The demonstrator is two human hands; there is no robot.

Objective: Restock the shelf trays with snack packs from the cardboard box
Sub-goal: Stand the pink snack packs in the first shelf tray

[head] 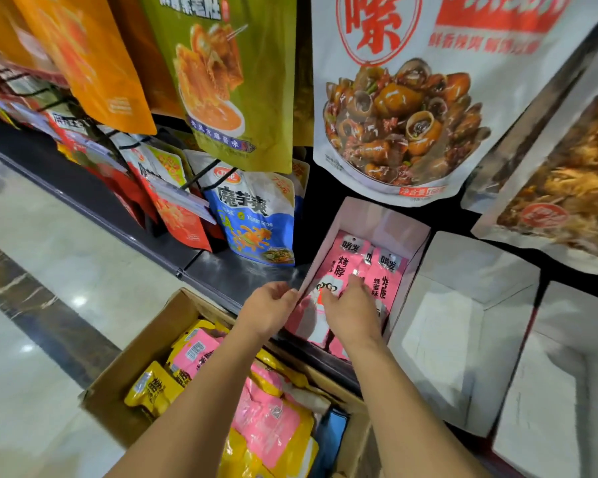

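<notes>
A white shelf tray [384, 219] on the lower shelf holds pink snack packs [387, 277] standing side by side. My left hand [270, 308] grips the tray's left wall near its front corner. My right hand [349, 308] reaches into the tray, its fingers resting on the pink packs; whether it pinches one is hidden. Below, on the floor, an open cardboard box [135, 357] is filled with pink packs [266, 422] and yellow packs [152, 388].
Two white trays [463, 270] [567, 391] stand to the right with nothing visible inside. Large snack bags hang above: a green one [228, 81] and a white one [411, 98]. A blue bag [256, 219] stands left of the tray. Tiled floor [49, 253] spreads left.
</notes>
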